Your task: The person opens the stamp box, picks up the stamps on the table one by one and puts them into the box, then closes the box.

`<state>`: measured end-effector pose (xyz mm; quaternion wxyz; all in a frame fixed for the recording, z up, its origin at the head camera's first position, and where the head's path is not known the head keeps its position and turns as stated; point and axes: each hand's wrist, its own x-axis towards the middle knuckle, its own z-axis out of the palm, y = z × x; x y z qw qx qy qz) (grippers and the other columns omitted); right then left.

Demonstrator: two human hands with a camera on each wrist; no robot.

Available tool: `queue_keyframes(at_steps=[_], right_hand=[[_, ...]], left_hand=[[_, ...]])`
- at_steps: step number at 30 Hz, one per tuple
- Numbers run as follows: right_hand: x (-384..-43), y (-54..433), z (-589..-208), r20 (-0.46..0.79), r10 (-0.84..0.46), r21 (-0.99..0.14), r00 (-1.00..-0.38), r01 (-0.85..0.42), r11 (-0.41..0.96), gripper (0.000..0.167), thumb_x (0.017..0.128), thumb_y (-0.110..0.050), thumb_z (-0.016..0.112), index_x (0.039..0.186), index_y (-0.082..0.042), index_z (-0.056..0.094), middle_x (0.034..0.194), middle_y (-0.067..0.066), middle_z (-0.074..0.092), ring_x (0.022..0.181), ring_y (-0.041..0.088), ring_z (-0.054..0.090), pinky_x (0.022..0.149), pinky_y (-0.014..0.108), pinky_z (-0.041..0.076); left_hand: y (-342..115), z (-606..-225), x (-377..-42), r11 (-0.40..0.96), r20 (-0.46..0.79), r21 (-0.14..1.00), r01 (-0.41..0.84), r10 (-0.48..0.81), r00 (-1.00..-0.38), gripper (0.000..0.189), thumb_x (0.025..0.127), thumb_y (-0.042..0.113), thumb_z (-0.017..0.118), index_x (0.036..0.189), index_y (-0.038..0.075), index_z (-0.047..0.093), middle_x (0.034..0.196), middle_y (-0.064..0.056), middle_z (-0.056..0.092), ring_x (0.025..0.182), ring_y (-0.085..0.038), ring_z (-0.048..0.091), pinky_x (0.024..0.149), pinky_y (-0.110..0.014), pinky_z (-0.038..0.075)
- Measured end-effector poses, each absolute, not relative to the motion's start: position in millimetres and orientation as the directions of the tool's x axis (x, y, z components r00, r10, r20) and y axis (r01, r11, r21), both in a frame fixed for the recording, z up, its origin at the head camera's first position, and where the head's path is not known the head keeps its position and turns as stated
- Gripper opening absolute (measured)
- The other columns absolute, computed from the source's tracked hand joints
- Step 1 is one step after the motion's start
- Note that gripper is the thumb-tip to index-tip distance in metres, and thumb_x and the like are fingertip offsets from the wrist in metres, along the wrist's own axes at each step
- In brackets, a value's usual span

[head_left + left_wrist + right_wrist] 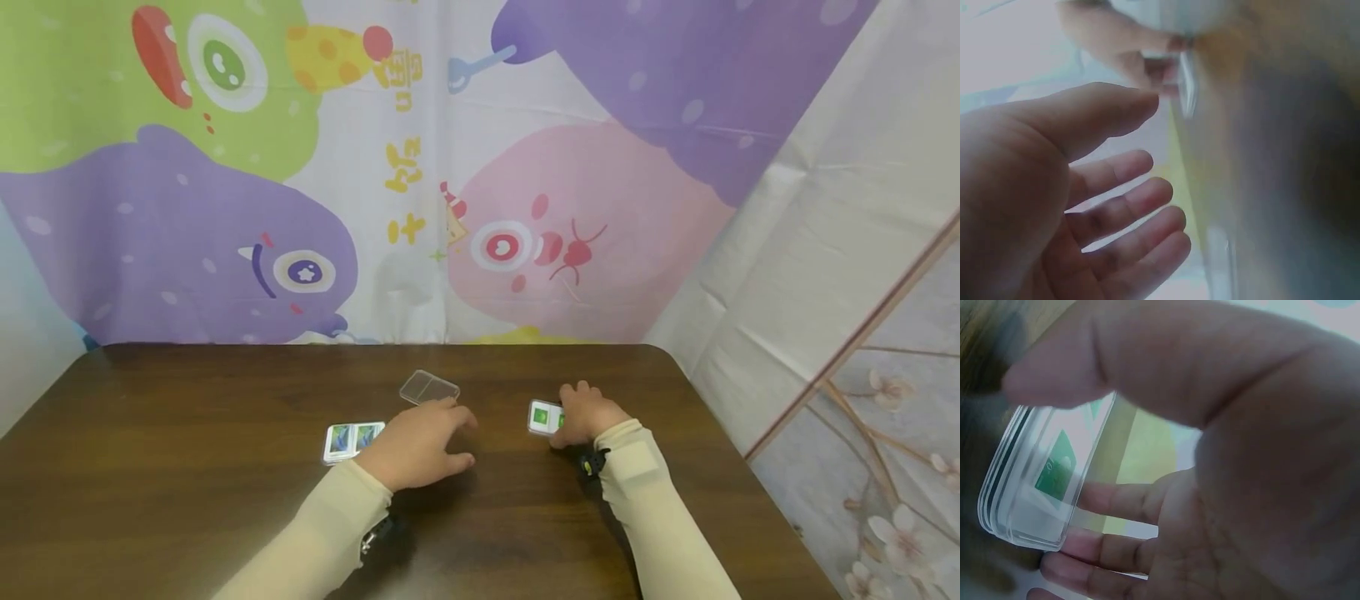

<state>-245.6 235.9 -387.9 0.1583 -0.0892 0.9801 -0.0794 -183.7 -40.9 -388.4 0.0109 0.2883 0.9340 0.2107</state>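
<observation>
On the right side of the table, my right hand (pixel 588 414) grips a small clear plastic case (pixel 538 418) with green pictures on white. In the right wrist view the thumb lies across one side of this case (pixel 1013 509) and the fingertips meet the other. My left hand (pixel 420 446) hovers over the middle of the table, fingers loosely extended and nothing in its grasp. Just beyond its fingers lies a transparent empty-looking lid or tray (pixel 427 387). Partly behind the left hand is a second clear case (pixel 340 443) with two blue-green pictures.
The dark wooden table (pixel 187 500) ends at a wall hung with a cartoon-print cloth (pixel 390 292). A pale floral panel (pixel 885 467) runs along the right side. Black straps (pixel 594 462) circle the wrists.
</observation>
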Motion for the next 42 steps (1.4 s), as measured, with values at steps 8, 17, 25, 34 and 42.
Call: queue_keyframes(at_steps=[8, 17, 25, 34, 42], right_hand=[[-245, 235, -387, -0.303, -0.21, -0.175, -0.929, -0.163, 0.971, 0.056, 0.078, -0.027, 0.083, 0.117, 0.004, 0.056, 0.102, 0.016, 0.048, 0.092, 0.03, 0.048, 0.079, 0.047, 0.049], [-245, 233, -386, -0.306, -0.213, -0.168, -0.928, -0.168, 0.971, 0.056, 0.078, -0.027, 0.083, 0.116, 0.004, 0.057, 0.101, 0.016, 0.048, 0.09, 0.03, 0.049, 0.076, 0.045, 0.049], [-246, 231, -386, -0.3, -0.211, -0.152, -0.93, -0.172, 0.973, 0.055, 0.077, -0.028, 0.084, 0.114, 0.004, 0.058, 0.1, 0.015, 0.049, 0.089, 0.029, 0.05, 0.076, 0.045, 0.05], [-246, 230, -385, -0.298, -0.205, -0.165, -0.932, -0.161, 0.973, 0.052, 0.077, -0.026, 0.084, 0.111, 0.004, 0.059, 0.1, 0.015, 0.05, 0.088, 0.028, 0.051, 0.075, 0.044, 0.05], [-246, 231, -386, -0.293, -0.202, -0.165, -0.935, -0.159, 0.973, 0.052, 0.076, -0.026, 0.085, 0.11, 0.004, 0.059, 0.099, 0.015, 0.05, 0.087, 0.029, 0.051, 0.074, 0.044, 0.05]], left_hand=[[-82, -380, -192, 0.824, 0.117, 0.301, 0.48, 0.467, -0.876, 0.057, 0.078, 0.036, 0.088, 0.122, 0.007, 0.068, 0.112, -0.007, 0.066, 0.102, -0.03, 0.064, 0.086, -0.049, 0.055], [-142, -382, -193, 0.879, -0.01, 0.297, 0.374, 0.394, -0.919, 0.077, 0.07, 0.035, 0.093, 0.133, 0.004, 0.063, 0.12, -0.01, 0.062, 0.102, -0.028, 0.056, 0.084, -0.048, 0.053], [-164, -386, -191, 0.898, -0.081, 0.282, 0.337, 0.372, -0.924, 0.078, 0.066, 0.03, 0.095, 0.131, 0.001, 0.063, 0.116, -0.013, 0.063, 0.096, -0.029, 0.056, 0.081, -0.049, 0.052], [-170, -393, -192, 0.9, -0.07, 0.289, 0.326, 0.359, -0.931, 0.058, 0.067, 0.03, 0.093, 0.112, 0.002, 0.069, 0.098, -0.007, 0.06, 0.085, -0.024, 0.055, 0.075, -0.045, 0.051], [-170, -393, -191, 0.896, -0.064, 0.29, 0.337, 0.37, -0.927, 0.05, 0.069, 0.03, 0.093, 0.105, 0.005, 0.068, 0.092, -0.004, 0.056, 0.081, -0.021, 0.052, 0.071, -0.041, 0.049]])
